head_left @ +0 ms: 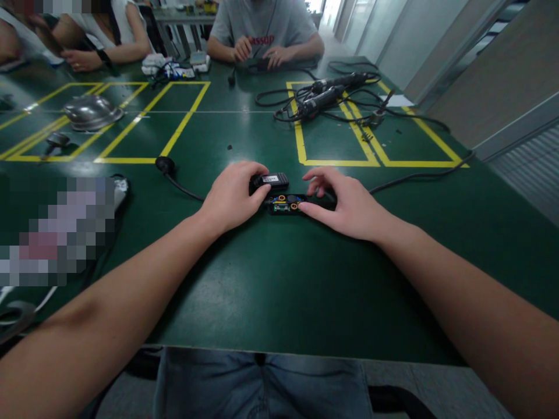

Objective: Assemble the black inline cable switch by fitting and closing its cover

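Observation:
My left hand (pixel 231 195) rests on the green table (pixel 271 291) with its fingers curled round a small black cover piece (pixel 273 180) that bears a white label. Just in front of that piece lies an opened black device (pixel 286 205), its circuit board with orange and blue parts showing. My right hand (pixel 345 201) is pressed on the right end of this device, thumb along its near edge, fingers bent over the top. The device's right half is hidden under that hand.
A black cable with a plug (pixel 166 166) runs to the left of my hands. Farther back lie tangled cables and black tools (pixel 323 99), a metal dome (pixel 89 110) and yellow floor-tape boxes. Two other people sit across the table, hands (pixel 262 55) on it.

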### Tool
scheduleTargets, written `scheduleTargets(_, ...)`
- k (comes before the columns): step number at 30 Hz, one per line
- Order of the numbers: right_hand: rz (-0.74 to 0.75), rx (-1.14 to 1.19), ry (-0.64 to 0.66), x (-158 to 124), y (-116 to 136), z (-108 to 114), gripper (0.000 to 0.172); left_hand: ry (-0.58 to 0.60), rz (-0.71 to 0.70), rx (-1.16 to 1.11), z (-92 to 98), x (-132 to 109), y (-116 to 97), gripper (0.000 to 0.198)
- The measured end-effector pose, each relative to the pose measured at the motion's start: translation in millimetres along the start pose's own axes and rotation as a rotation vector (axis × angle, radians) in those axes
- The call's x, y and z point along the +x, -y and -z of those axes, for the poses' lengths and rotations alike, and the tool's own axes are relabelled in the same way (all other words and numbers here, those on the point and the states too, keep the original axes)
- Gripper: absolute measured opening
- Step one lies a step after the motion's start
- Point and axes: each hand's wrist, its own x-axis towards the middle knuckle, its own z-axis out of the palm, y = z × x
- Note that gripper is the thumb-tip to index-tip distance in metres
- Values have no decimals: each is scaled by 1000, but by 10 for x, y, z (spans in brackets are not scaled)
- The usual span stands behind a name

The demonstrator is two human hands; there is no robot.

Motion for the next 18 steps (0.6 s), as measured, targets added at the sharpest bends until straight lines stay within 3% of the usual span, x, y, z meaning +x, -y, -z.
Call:
scheduleTargets(12, 11, -2, 10, -2, 8, 9, 42, 20, -16, 15, -4, -4, 2, 28)
scheduleTargets(18, 18, -8, 38, -2, 33, 46, 38, -65, -111, 13, 70, -35, -85, 32)
